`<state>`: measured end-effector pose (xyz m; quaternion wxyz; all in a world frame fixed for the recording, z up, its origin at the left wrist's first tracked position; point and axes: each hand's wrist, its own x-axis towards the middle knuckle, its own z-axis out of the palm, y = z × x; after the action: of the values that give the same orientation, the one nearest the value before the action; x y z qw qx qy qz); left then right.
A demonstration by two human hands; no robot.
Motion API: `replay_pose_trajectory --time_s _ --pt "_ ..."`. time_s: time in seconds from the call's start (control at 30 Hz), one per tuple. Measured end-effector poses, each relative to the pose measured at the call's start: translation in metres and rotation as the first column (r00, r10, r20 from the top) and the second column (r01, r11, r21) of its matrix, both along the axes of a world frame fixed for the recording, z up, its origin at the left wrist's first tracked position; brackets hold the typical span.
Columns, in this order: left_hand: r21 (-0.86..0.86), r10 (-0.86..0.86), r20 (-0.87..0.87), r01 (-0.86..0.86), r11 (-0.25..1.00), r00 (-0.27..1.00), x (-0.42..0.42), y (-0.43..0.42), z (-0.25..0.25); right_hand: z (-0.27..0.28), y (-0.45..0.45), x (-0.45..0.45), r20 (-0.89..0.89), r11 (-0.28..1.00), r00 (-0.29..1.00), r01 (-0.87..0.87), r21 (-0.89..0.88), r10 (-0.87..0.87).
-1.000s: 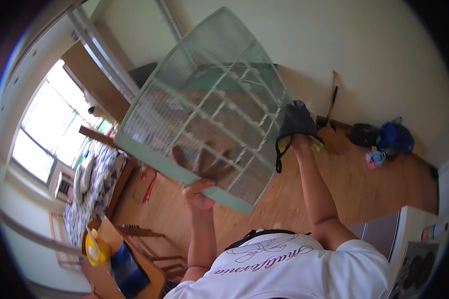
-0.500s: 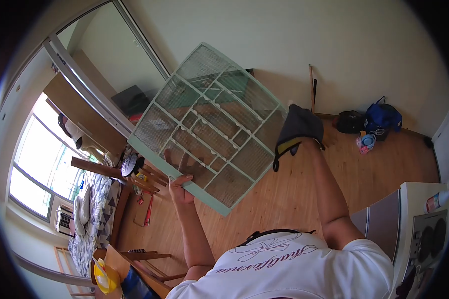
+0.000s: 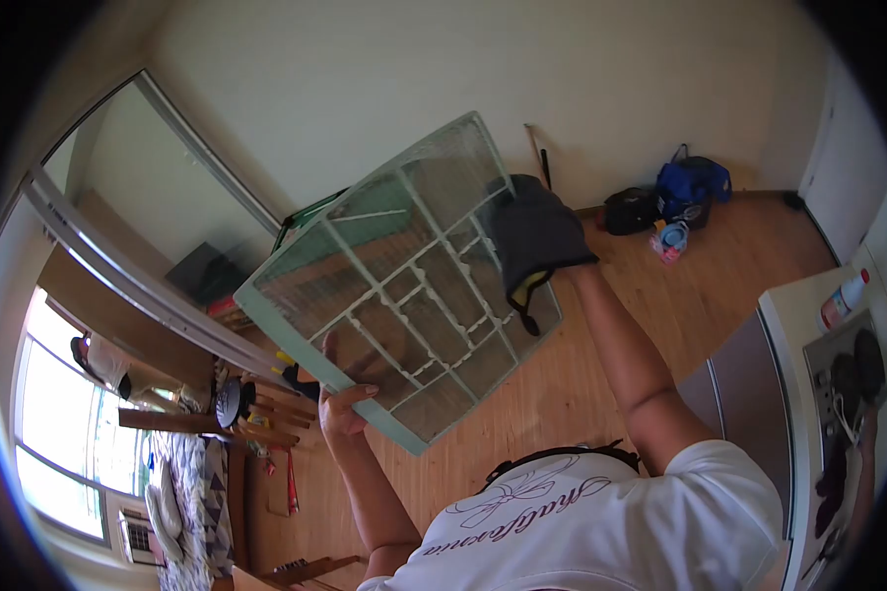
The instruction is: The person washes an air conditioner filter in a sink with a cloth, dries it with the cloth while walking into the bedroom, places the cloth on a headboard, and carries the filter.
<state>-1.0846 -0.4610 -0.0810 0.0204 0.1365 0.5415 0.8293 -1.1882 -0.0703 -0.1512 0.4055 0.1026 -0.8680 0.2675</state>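
My left hand grips the lower left edge of a pale green mesh panel with a lattice frame. The thumb lies on the near side of that edge, and fingers show through the mesh. My right hand is inside a dark grey mitt with a yellow lining, so its fingers are hidden. This mitt overlaps the panel's right side. The panel is held up, tilted, in front of me.
Beyond the wooden floor, bags lie by the wall. A bed and wooden chair parts stand left, near a sliding mirror door. At right are a counter with a stove and a bottle.
The panel has come lower and changed its tilt, and the mitt has moved from beside its right edge to over its right side. The view has turned, shifting the room.
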Motion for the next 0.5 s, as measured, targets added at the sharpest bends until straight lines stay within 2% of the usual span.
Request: replay_pose_trajectory --time_s 0.1,0.17,0.23,0.5 --pt "0.080 -0.070 0.051 0.065 0.995 0.996 0.003 0.004 0.010 0.027 0.005 0.005 -0.037 0.991 0.999 0.026 -0.134 -0.031" --pt "0.066 -0.123 0.056 0.120 0.991 0.991 -0.006 -0.005 0.006 0.044 0.008 0.007 -0.080 0.978 0.995 0.045 -0.206 -0.062" --pt "-0.026 -0.122 0.062 0.124 0.992 0.991 -0.011 -0.010 0.006 0.062 0.009 0.011 -0.115 0.964 0.990 0.050 -0.262 -0.083" --pt "-0.072 -0.216 0.039 0.219 0.973 0.976 -0.019 -0.006 0.012 0.081 -0.010 0.048 -0.161 0.950 0.978 0.078 -0.302 -0.132"
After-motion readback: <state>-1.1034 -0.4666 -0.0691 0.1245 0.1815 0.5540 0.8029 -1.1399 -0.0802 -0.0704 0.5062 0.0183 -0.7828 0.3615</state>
